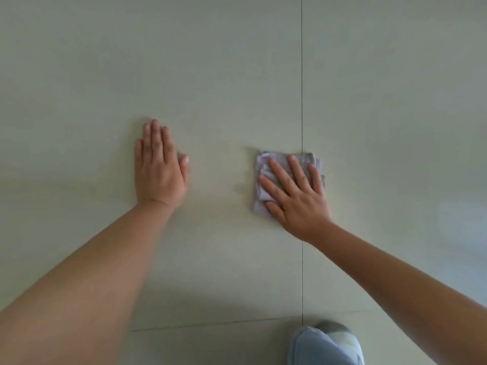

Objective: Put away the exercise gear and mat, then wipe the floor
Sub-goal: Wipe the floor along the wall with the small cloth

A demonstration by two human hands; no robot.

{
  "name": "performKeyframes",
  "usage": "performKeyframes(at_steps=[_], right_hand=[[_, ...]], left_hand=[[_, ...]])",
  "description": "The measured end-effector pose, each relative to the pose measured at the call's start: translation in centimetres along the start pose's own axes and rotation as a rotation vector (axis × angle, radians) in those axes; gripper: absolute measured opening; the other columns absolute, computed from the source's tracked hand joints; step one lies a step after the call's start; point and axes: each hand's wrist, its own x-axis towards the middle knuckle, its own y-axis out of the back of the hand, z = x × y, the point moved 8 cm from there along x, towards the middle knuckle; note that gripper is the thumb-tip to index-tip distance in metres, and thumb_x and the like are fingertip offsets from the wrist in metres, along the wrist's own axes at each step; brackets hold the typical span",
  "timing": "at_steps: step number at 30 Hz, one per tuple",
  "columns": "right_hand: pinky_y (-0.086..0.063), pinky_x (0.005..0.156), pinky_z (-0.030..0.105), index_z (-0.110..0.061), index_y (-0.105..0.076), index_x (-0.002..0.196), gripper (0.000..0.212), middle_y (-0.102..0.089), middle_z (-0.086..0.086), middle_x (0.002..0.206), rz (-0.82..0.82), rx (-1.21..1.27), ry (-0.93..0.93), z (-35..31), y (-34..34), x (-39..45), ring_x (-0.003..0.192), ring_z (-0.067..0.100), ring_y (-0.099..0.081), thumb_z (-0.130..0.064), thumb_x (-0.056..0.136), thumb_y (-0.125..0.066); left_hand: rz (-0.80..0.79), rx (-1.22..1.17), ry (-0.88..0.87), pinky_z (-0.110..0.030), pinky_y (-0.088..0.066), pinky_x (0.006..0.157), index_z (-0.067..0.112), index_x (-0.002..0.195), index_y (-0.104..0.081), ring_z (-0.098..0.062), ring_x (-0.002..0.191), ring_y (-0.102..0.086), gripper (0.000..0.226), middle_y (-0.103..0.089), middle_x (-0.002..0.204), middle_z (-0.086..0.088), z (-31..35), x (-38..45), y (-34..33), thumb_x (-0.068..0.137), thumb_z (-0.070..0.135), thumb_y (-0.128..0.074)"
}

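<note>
A folded grey cloth (266, 164) lies flat on the pale tiled floor (224, 88), across a vertical grout line. My right hand (296, 192) presses down on the cloth with fingers spread, covering its lower right part. My left hand (158, 167) rests palm-down on the bare floor to the left of the cloth, fingers together and holding nothing. No exercise gear or mat is in view.
My knee in light blue jeans (325, 346) shows at the bottom edge, right of centre. A horizontal grout line (210, 324) crosses the floor near the bottom. The tiles stretch away on all sides.
</note>
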Motion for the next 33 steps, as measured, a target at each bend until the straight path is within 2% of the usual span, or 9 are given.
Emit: performKeyframes(at_steps=[6,11,14,17,19,22,25,27,33], right_hand=[[0.006,0.116,0.052,-0.028,-0.012,0.149,0.055,0.0,0.003,0.16,-0.03,0.292,-0.55,6.6,0.6,-1.2,0.147,0.032,0.006,-0.046,0.098,-0.018],[-0.003,0.112,0.05,-0.028,-0.055,0.129,0.054,-0.053,0.003,0.139,0.076,0.071,0.035,-6.7,-0.8,-2.9,0.132,0.036,-0.04,-0.045,0.086,-0.028],[0.005,0.115,0.048,-0.032,-0.052,0.13,0.047,-0.053,-0.002,0.139,0.015,-0.048,0.306,-8.0,-4.5,-10.0,0.141,0.034,-0.017,-0.044,0.093,-0.025],[0.003,0.117,0.048,-0.034,-0.037,0.136,0.049,-0.009,-0.002,0.159,-0.03,-0.085,0.389,-4.1,-7.1,-14.1,0.147,0.026,0.011,-0.047,0.098,-0.009],[0.004,0.117,0.045,-0.035,-0.033,0.137,0.049,0.004,-0.001,0.16,-0.076,-0.108,0.225,2.9,-7.6,-16.3,0.148,0.026,0.006,-0.049,0.098,-0.008],[-0.001,0.117,0.046,-0.031,-0.028,0.142,0.054,-0.031,0.01,0.153,-0.016,-0.004,-0.222,13.4,-5.0,-15.2,0.142,0.035,-0.019,-0.051,0.095,-0.009],[0.004,0.116,0.052,-0.027,-0.015,0.149,0.062,-0.003,0.005,0.16,-0.012,0.257,-0.621,17.4,-1.8,-8.7,0.147,0.032,0.002,-0.052,0.092,-0.013],[0.009,0.116,0.052,-0.029,-0.009,0.15,0.055,0.006,0.0,0.16,0.006,0.303,-0.575,14.4,0.2,-3.5,0.147,0.03,0.01,-0.045,0.098,-0.02],[-0.001,0.114,0.045,-0.033,-0.058,0.125,0.048,-0.058,-0.003,0.134,0.053,0.234,-0.113,2.3,-2.5,-8.4,0.13,0.031,-0.044,-0.045,0.095,-0.023]], left_hand=[[-0.061,0.026,0.103,-0.042,0.0,0.118,-0.004,0.147,-0.01,-0.031,0.147,-0.003,0.058,-0.004,0.157,-0.021,1.2,-1.1,0.6,0.099,0.015,-0.037],[-0.046,-0.051,0.0,-0.05,-0.017,0.114,-0.014,0.139,-0.029,-0.044,0.14,-0.023,0.054,-0.026,0.148,-0.031,3.2,-4.8,0.3,0.093,0.013,-0.038],[-0.129,-0.061,-0.133,-0.058,-0.035,0.101,-0.019,0.126,-0.046,-0.051,0.124,-0.045,0.059,-0.046,0.133,-0.038,6.9,-7.8,-1.4,0.083,0.02,-0.032],[-0.231,0.0,-0.211,-0.06,-0.041,0.092,-0.02,0.119,-0.051,-0.053,0.114,-0.053,0.058,-0.053,0.124,-0.039,8.4,-8.4,-2.3,0.081,0.02,-0.035],[-0.214,0.029,-0.281,-0.06,-0.04,0.094,-0.02,0.121,-0.049,-0.053,0.116,-0.051,0.058,-0.051,0.126,-0.039,10.8,-7.6,-2.5,0.083,0.021,-0.035],[-0.22,-0.02,-0.261,-0.049,-0.018,0.115,-0.013,0.14,-0.028,-0.043,0.14,-0.022,0.058,-0.024,0.149,-0.031,14.2,-5.3,-2.8,0.095,0.021,-0.041],[-0.245,0.02,-0.213,-0.038,0.0,0.119,-0.004,0.147,-0.008,-0.03,0.147,0.002,0.061,0.001,0.157,-0.019,15.6,-4.5,-4.0,0.099,0.021,-0.037],[-0.24,0.04,-0.171,-0.037,0.0,0.119,-0.002,0.148,-0.007,-0.027,0.147,0.002,0.06,0.002,0.158,-0.016,15.4,-4.5,-3.9,0.1,0.019,-0.035],[-0.311,0.104,-0.167,-0.039,-0.005,0.118,-0.002,0.147,-0.015,-0.028,0.147,-0.005,0.054,-0.008,0.157,-0.018,14.8,-3.6,1.0,0.1,0.016,-0.034]])
